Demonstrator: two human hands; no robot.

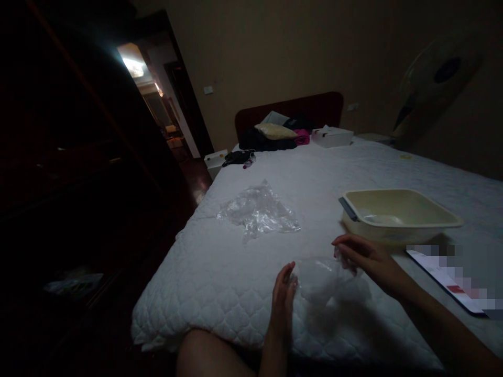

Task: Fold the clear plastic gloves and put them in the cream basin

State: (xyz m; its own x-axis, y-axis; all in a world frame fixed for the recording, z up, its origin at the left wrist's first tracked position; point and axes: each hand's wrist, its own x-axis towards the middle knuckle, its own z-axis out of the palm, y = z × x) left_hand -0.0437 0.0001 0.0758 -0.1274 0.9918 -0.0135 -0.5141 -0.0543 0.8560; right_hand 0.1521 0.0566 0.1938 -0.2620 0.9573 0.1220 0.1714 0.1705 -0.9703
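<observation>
A clear plastic bag point(324, 280) stretches between my two hands over the near part of the bed. My left hand point(282, 296) grips its left edge, thumb and fingers close together. At the bag's upper right, my right hand point(363, 257) pinches the film between thumb and fingers. Farther up the bed lies a second, crumpled clear plastic sheet or bag point(261, 212), apart from both hands. Just beyond my right hand stands a cream plastic basin point(404, 233) with a grey handle; something pale or clear rests on its bottom.
The white quilted bed point(196, 283) fills the middle. At right lies a flat item, partly pixelated point(440, 277). Toward the headboard point(334, 107) are piled clothes, a cushion point(275, 131) and a white box point(332, 137). A fan point(444, 73) stands at the right; a doorway opens at left.
</observation>
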